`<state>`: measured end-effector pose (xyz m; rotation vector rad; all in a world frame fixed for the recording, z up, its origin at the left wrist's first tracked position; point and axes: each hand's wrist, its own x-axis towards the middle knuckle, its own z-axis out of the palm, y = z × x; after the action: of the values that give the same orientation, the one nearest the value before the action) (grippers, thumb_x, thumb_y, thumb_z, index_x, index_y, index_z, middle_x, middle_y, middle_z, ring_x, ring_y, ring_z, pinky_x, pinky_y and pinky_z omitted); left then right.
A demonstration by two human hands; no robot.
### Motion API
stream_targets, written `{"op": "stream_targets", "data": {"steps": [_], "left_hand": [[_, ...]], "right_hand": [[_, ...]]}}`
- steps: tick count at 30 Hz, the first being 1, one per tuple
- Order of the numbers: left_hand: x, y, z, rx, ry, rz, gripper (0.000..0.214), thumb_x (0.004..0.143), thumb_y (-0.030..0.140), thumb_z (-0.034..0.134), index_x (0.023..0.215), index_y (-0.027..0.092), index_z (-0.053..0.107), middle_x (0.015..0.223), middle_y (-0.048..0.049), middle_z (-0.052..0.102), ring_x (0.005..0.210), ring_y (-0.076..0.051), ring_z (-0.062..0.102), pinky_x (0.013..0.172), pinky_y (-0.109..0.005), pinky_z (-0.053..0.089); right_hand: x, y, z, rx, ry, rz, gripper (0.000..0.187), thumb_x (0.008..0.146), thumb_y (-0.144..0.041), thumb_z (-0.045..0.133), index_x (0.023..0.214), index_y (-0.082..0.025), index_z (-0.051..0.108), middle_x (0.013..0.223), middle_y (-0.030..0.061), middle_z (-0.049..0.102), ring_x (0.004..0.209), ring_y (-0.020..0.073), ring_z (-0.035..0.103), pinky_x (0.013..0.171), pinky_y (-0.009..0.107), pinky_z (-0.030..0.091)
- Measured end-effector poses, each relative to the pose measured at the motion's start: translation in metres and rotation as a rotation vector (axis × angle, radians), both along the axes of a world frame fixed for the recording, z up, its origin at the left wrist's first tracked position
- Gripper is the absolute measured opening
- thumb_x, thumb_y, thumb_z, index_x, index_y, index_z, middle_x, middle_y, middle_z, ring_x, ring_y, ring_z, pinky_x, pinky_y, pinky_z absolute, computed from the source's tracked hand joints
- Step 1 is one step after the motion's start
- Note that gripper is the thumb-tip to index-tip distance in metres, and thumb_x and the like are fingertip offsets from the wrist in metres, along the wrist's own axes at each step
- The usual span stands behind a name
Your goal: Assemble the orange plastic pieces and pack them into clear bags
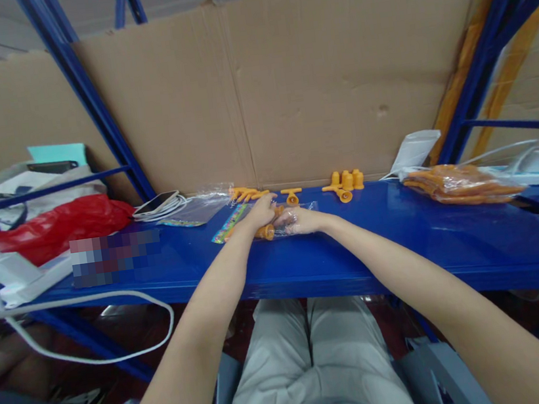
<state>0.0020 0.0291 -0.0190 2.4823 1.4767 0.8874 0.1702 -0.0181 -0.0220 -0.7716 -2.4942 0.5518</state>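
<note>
At the middle of the blue shelf, my left hand (262,209) is closed at the left part of a clear plastic bag with a colourful printed strip (226,226). Close by on the right, my right hand (302,219) has its fingers curled at the bag's transparent end (310,207). An orange-yellow plastic piece (265,232) shows between the hands, inside or under the film; I cannot tell which. Behind my left hand lie several yellow parts (246,194). A T-shaped yellow piece (291,196) sits just beyond my hands, another (340,193) farther right, beside several small yellow cups (347,180).
A flat clear bag (196,211) and a phone with a coiled white cable (163,206) lie at left, near a red bag (63,222) and a white power strip (35,276). At right sits a packed bag of orange parts (460,185). Cardboard (308,84) walls the back.
</note>
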Motion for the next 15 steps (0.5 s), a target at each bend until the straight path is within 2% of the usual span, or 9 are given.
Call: {"op": "stream_targets", "data": {"steps": [3,5,11,15], "left_hand": [[0.0003,0.0009,-0.0012,0.002,-0.009,0.007,0.044,0.084,0.012,0.045,0.126,0.01,0.061,0.137,-0.0151,0.061,0.13,-0.025,0.055,0.118,-0.04,0.035],[0.0003,0.0019,-0.0021,0.015,-0.018,0.001,0.044,0.084,0.013,0.046,0.125,0.012,0.062,0.135,-0.0136,0.063,0.129,-0.024,0.056,0.117,-0.041,0.036],[0.0003,0.0005,-0.0002,0.016,-0.029,-0.004,0.043,0.085,0.013,0.044,0.124,0.012,0.063,0.134,-0.0127,0.064,0.127,-0.023,0.057,0.116,-0.04,0.037],[-0.0006,-0.0013,0.0016,0.008,-0.029,-0.004,0.044,0.085,0.013,0.043,0.124,0.012,0.063,0.134,-0.0132,0.064,0.127,-0.023,0.057,0.116,-0.04,0.036]], "right_hand": [[-0.0015,0.0,-0.0001,0.008,0.027,-0.154,0.021,0.072,-0.002,0.057,0.083,-0.012,0.071,0.093,0.0093,0.074,0.086,0.0193,0.067,0.084,0.032,0.051],[-0.0013,0.0015,-0.001,0.027,0.026,-0.184,0.017,0.071,-0.002,0.057,0.079,-0.012,0.069,0.092,0.01,0.073,0.086,0.0196,0.066,0.083,0.033,0.051],[0.0007,0.0069,-0.0047,0.052,0.024,-0.062,0.016,0.069,-0.006,0.059,0.079,-0.014,0.067,0.087,0.0065,0.073,0.083,0.0192,0.065,0.083,0.032,0.051],[0.0,0.0086,-0.005,0.04,0.03,-0.074,0.014,0.069,-0.007,0.058,0.078,-0.014,0.067,0.088,0.0079,0.072,0.085,0.0202,0.065,0.086,0.034,0.051]]}}
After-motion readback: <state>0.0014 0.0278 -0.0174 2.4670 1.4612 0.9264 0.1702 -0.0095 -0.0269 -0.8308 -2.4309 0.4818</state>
